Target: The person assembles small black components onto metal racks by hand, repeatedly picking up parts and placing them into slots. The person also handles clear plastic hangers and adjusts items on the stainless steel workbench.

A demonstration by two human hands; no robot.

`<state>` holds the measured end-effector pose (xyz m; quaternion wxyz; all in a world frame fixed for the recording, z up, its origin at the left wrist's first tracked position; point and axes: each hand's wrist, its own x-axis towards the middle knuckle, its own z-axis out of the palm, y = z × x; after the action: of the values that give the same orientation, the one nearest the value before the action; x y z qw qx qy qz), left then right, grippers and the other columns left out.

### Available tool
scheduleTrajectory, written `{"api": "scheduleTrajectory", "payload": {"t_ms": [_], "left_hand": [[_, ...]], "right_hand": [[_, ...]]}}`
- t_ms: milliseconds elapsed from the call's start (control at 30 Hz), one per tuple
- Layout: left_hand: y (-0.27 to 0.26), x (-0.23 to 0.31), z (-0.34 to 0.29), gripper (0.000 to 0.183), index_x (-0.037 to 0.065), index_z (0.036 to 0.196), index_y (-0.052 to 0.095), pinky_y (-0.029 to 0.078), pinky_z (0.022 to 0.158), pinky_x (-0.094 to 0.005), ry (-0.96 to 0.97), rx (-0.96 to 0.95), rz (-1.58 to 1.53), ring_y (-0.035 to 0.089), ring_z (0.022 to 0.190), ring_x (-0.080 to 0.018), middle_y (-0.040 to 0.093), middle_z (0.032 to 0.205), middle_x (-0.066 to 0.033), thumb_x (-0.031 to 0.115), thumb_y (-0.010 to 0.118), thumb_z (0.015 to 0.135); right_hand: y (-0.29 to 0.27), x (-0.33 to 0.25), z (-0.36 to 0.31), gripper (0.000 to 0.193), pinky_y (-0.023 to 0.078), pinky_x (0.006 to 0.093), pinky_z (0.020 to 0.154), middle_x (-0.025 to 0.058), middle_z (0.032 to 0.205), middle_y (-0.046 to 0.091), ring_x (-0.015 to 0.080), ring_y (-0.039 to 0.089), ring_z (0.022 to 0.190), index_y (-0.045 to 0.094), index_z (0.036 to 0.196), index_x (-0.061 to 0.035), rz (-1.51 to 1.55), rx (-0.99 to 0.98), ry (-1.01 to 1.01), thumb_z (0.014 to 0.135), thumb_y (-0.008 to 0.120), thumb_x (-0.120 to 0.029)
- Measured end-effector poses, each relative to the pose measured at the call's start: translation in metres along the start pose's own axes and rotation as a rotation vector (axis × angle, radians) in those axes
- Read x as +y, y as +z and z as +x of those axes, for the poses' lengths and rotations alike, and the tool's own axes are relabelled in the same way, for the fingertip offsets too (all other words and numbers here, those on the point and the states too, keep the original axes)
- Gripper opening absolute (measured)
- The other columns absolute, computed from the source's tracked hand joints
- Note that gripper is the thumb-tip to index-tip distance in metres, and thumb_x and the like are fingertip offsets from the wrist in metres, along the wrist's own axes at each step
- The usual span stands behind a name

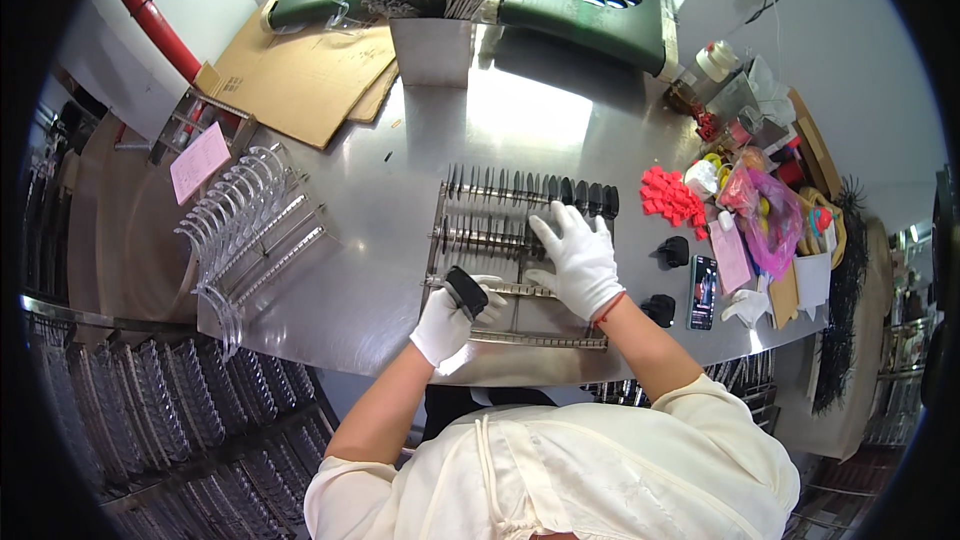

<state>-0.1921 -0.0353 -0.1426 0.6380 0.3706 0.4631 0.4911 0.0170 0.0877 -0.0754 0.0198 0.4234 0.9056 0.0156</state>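
My white-gloved left hand [440,328] is closed around a small stack of dark, curved lens-like pieces [467,292], held above the front left part of a metal rack [560,342]. A row of thin dark lenses [520,185] stands on edge along the rack's back, and more dark pieces stand along its middle bar. Over the rack's right half, my white-gloved right hand [580,265] has its fingers spread, with the fingertips near the dark lenses. Its thumb points left, apart from the index finger. What lies under the palm is hidden.
Another rack of clear curved pieces [235,205] stands left on the steel table [370,230]. To the right are red foam-like bits [672,200], black pieces [673,251], a phone [703,292] and bags. Behind stand a metal bin of wires [432,50] and cardboard [300,70].
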Motion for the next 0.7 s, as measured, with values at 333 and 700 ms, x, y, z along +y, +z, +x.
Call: {"api": "scheduleTrajectory", "payload": {"t_ms": [333, 700], "left_hand": [[0.067, -0.006, 0.012, 0.021, 0.000, 0.114, 0.064, 0.061, 0.073, -0.0348, -0.471, -0.345, -0.002, 0.073, 0.076, -0.0248, 0.072, 0.093, -0.0167, 0.011, 0.057, 0.098], [0.073, -0.029, 0.021, 0.033, 0.001, 0.131, 0.057, 0.056, 0.066, -0.0252, -0.300, -0.104, -0.094, 0.069, 0.077, -0.0133, 0.072, 0.098, -0.0117, 0.023, 0.054, 0.107]], "right_hand": [[0.014, -0.014, -0.071, 0.065, 0.055, 0.0336, 0.090, 0.0113, 0.124, 0.062, 0.0179, 0.062, 0.106, 0.051, 0.138, -0.0090, 1.998, -0.373, 0.097, 0.079, 0.073, 0.006], [0.061, 0.052, -0.013, 0.054, 0.053, 0.0368, 0.103, 0.0099, 0.128, 0.057, 0.0211, 0.061, 0.120, 0.051, 0.132, -0.0037, 1.760, 0.244, -0.026, 0.084, 0.068, 0.014]]}}
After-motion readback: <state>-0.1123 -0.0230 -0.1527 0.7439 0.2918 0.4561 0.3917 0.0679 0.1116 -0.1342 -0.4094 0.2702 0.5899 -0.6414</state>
